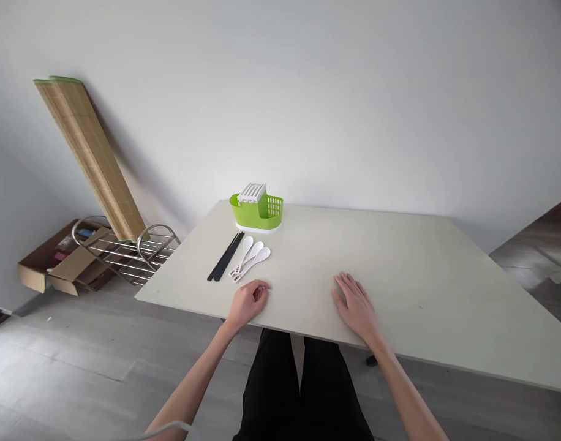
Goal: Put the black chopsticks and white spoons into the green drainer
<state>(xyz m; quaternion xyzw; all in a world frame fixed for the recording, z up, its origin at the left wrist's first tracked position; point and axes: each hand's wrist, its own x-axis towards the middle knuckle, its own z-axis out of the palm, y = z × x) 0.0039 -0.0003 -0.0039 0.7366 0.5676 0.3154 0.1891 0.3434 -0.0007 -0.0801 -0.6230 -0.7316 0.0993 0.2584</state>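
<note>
My left hand (248,302) rests on the table near its front edge, fingers curled in, with nothing visible in them. Just beyond it lie three white spoons (257,255), fanned out with their handles toward me. A bundle of black chopsticks (226,256) is slanted to the left of the spoons. Behind these, near the wall, stands a green cutlery basket (248,215) on a white base, with a white slotted piece (253,193) on top. Farther right, my right hand (355,306) lies palm down on the tabletop, fingers stretched out, holding nothing.
The pale table (400,263) has its far edge along the wall. Left of it, a metal rack (124,251) stands low, with a rolled bamboo mat (92,159) leaning above it. An open cardboard box (35,275) sits on the floor beside the rack.
</note>
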